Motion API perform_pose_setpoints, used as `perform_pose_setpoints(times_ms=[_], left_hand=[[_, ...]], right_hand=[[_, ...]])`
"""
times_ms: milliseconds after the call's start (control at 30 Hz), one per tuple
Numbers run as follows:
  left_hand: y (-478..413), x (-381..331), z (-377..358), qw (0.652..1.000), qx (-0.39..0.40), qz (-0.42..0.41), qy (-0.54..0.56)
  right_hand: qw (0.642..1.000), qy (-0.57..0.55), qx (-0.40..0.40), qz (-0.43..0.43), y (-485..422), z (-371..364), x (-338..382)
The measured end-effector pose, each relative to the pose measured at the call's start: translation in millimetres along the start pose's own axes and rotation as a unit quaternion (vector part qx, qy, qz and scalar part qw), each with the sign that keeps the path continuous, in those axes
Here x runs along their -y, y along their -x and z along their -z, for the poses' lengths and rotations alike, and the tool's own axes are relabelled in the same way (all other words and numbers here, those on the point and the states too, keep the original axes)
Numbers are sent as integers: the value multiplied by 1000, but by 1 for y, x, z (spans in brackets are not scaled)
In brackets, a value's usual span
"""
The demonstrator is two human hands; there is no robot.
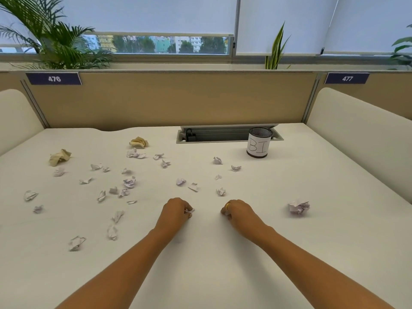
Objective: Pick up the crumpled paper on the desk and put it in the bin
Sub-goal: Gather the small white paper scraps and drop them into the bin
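One view only, worn on the person's head, and it looks forward and down across the desk [223,253]. Both forearms reach in from the bottom edge, so the camera sits close above the near side. The wide lens bends the desk's edges. Beyond the desk's far edge it takes in the partition [178,99], then the window [156,44] higher up.

Curled fingers of the left hand [176,210] cover nearly all of a paper scrap [190,211]; only a white tip shows at its right side. Under the right hand [236,211] a scrap is barely visible, too small to make out. Both forearms are cut off by the bottom edge. Far beyond the right hand, the bin [258,142] label reads "BI", the rest turned away.
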State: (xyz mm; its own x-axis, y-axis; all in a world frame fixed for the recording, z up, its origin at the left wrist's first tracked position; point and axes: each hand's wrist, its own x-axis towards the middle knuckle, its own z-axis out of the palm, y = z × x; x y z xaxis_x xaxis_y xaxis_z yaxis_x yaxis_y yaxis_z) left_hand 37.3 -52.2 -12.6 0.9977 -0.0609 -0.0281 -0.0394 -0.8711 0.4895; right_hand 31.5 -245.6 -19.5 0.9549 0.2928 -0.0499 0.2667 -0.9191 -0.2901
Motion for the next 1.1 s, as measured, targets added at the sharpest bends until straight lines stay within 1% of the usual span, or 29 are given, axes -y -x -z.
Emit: perform_pose_setpoints(times_ms=[133, 267, 367, 467, 600, 667, 767, 867, 933, 1033, 1100], left_hand=[[-10, -1, -7, 999, -38, -32, -10], [-20, -5, -8, 998, -44, -50, 17], [-32, -11, -8, 991, -83, -40, 92], [-48, -23, -5, 978, -109, -20, 178], [-73, -37, -2, 965, -98, 2, 242], [-86, -42, -1, 964, -92, 9, 248], [-104, -46, -2, 965, -87, 17, 246], [-121, -49, -3, 965, -80, 22, 251], [-130, -52, -5, 964, -74, 26, 256], [-146, -59, -7, 961, -65, 34, 266], [-158, -67, -7, 962, -56, 29, 267]], right_hand=[[999, -39, -3, -2, -12, 11, -9], [997, -70, -20, -33, -28, 26, -23], [993, -88, -41, -60, -45, 40, -35], [986, -116, -84, -86, -65, 55, -49], [974, -138, -140, -116, -97, 82, -70], [964, -150, -180, -125, -115, 96, -82], [940, -173, -245, -163, -142, 119, -99], [920, -182, -298, -178, -166, 138, -111], [912, -184, -314, -192, -179, 143, -118], [907, -191, -305, -218, -191, 140, -126], [902, -205, -308, -220, -194, 136, -127]])
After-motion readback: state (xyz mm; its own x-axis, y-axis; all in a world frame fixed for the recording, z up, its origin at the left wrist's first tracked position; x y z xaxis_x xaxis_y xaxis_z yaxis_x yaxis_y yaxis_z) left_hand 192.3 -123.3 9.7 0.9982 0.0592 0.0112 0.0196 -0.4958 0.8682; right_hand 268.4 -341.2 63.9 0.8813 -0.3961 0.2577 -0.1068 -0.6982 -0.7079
